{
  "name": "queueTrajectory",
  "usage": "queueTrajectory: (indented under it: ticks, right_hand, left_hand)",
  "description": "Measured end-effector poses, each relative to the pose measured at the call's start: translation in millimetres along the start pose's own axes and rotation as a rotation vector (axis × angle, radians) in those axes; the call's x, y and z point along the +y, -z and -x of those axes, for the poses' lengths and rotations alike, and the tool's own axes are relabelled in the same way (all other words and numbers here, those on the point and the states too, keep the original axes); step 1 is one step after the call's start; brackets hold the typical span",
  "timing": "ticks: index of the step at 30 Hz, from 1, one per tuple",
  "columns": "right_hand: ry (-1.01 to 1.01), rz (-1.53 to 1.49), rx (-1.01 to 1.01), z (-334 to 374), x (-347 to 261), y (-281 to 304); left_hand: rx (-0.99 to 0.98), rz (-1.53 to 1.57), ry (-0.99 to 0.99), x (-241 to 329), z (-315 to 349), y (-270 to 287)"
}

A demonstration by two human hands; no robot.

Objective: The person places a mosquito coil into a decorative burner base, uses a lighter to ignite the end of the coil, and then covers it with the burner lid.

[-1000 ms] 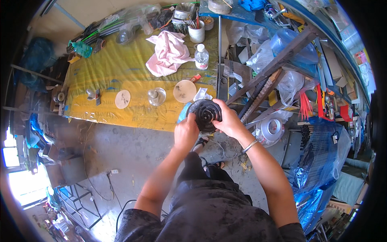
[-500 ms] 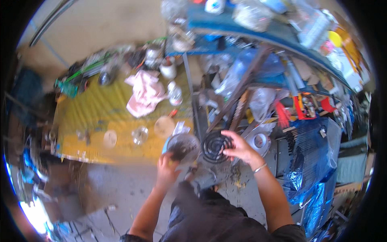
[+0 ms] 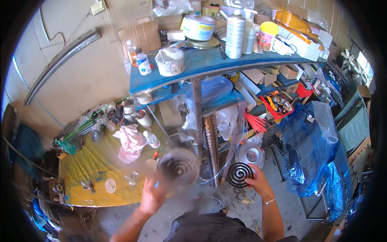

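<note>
A black mosquito coil is pinched at its right edge by my right hand, which wears a bangle on the wrist. The coil faces up, flat and whole. To its left, my left hand grips the lower left edge of a round, shallow grey dish. Dark residue and a pale spiral pattern show inside the dish. Motion smears the left fingers and the dish's left side. A gap separates the dish from the coil.
A low table with a yellow cover stands at left, bearing a pink cloth and a white bottle. A blue shelf with cans crosses the back. Behind the coil lies a tape roll; plastic-wrapped rods stand right.
The view has tilted up, showing more of the shelf. My right hand and the coil have moved right, away from the dish. My left hand still has the dish, whose inside now faces me.
</note>
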State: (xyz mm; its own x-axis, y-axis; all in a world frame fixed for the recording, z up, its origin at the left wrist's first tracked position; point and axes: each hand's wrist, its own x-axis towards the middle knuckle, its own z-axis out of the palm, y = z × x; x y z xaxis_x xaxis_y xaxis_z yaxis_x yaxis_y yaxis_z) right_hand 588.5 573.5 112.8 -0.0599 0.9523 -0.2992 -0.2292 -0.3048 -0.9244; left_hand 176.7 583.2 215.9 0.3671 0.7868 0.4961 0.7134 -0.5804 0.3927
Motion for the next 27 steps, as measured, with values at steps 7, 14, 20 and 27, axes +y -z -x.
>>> queueTrajectory:
  ticks: [7,14,20,27]
  right_hand:
    - [0.105,-0.138,0.173,41.3,-3.5,30.4]
    - [0.159,-0.217,0.312,78.2,11.3,57.8]
    - [0.122,-0.219,0.399,111.2,18.6,71.3]
    - [0.182,-0.110,0.225,92.4,-8.1,62.6]
  left_hand:
    - [0.108,0.197,-0.106,55.4,-221.4,62.4]
    - [0.333,-0.197,-0.225,59.1,-375.1,49.7]
    - [0.387,-0.422,-0.127,31.5,-409.4,13.4]
    - [0.667,-0.451,-0.388,63.4,-352.9,14.1]
